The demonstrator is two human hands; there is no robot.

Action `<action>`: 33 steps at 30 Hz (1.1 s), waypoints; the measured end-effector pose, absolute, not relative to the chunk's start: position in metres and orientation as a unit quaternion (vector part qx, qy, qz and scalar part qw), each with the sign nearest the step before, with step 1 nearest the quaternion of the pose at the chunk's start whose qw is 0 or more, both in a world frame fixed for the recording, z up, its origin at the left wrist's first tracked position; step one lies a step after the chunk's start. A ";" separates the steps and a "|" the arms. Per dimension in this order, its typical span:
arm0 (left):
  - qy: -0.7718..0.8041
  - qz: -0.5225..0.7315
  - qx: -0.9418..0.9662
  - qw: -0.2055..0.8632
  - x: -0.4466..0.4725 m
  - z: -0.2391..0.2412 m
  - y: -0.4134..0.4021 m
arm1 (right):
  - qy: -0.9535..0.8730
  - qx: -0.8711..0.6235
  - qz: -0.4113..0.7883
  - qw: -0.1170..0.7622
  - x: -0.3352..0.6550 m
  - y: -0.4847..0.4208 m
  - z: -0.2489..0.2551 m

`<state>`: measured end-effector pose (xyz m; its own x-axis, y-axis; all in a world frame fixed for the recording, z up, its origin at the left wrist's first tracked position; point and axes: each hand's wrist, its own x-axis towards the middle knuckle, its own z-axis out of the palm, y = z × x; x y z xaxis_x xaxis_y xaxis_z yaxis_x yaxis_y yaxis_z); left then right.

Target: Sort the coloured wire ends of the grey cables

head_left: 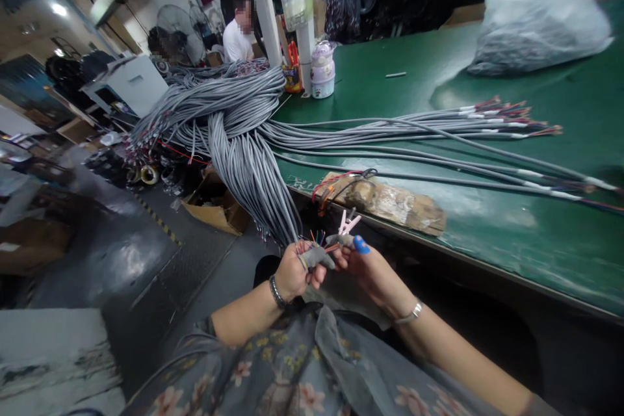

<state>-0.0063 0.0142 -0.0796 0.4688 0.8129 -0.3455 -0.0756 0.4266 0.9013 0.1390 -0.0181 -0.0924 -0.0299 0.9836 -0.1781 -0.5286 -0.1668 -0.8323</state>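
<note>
My left hand [298,271], with a grey cover on the thumb, is closed around the end of a grey cable from the hanging bundle [253,172]. Thin coloured wires [316,236] fan out of that cable end above the fingers. Close beside it, my right hand [363,264] pinches some reddish wires [332,247]; it has a grey finger cover and a blue wrap on one finger. A pink clip [348,223] stands just above the right fingers, at the table edge. The fingertips partly hide the wire ends.
On the green table [511,234] lie a worn wooden block [397,205] and long grey cables [380,130] with stripped ends. A plastic bag [543,16] and a stacked container [322,70] stand farther back. A cardboard box [219,208] sits below; a co-worker [237,36] is behind.
</note>
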 end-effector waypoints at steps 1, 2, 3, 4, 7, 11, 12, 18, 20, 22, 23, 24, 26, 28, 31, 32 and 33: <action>0.406 0.290 0.439 0.747 -0.007 -0.078 0.016 | -0.276 -0.390 0.662 0.578 0.142 -0.016 -0.096; 0.395 0.275 0.437 0.760 -0.006 -0.077 0.018 | -0.264 -0.392 0.664 0.580 0.145 -0.012 -0.099; 0.383 0.259 0.436 0.772 -0.006 -0.075 0.020 | -0.256 -0.394 0.664 0.582 0.147 -0.008 -0.101; 0.370 0.245 0.437 0.782 -0.004 -0.073 0.022 | -0.252 -0.395 0.662 0.585 0.149 -0.004 -0.101; 0.330 0.215 0.450 0.802 0.001 -0.068 0.028 | -0.241 -0.389 0.658 0.598 0.151 0.008 -0.096; 0.317 0.198 0.454 0.809 0.008 -0.067 0.032 | -0.208 -0.363 0.674 0.609 0.150 0.016 -0.089; 0.321 0.198 0.453 0.808 0.009 -0.068 0.033 | -0.199 -0.358 0.676 0.613 0.149 0.017 -0.089; 0.339 0.198 0.445 0.805 0.010 -0.073 0.035 | -0.164 -0.346 0.673 0.633 0.146 0.020 -0.094; 0.342 0.200 0.441 0.805 0.010 -0.074 0.035 | -0.151 -0.338 0.672 0.641 0.146 0.021 -0.095; 0.345 0.199 0.437 0.806 0.010 -0.074 0.036 | -0.138 -0.328 0.671 0.650 0.145 0.022 -0.095; 0.346 0.199 0.436 0.807 0.010 -0.074 0.036 | -0.131 -0.322 0.673 0.653 0.145 0.023 -0.095; 0.347 0.198 0.436 0.807 0.010 -0.075 0.036 | -0.125 -0.315 0.675 0.655 0.145 0.023 -0.095; 0.348 0.197 0.439 0.805 0.010 -0.075 0.036 | -0.116 -0.298 0.683 0.657 0.144 0.022 -0.095; 0.350 0.197 0.444 0.801 0.009 -0.074 0.035 | -0.108 -0.281 0.693 0.655 0.143 0.021 -0.094; 0.356 0.197 0.449 0.796 0.008 -0.073 0.032 | -0.101 -0.264 0.712 0.642 0.145 0.017 -0.092; 0.357 0.197 0.452 0.793 0.007 -0.073 0.030 | -0.103 -0.263 0.720 0.634 0.146 0.016 -0.092; 0.359 0.195 0.456 0.791 0.006 -0.073 0.028 | -0.108 -0.264 0.727 0.624 0.147 0.015 -0.092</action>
<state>0.0060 0.0279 -0.0726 0.6661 0.6359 -0.3898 0.0192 0.5078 0.8613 0.1470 0.0146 -0.0916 -0.0817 0.9652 -0.2485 -0.8509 -0.1974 -0.4868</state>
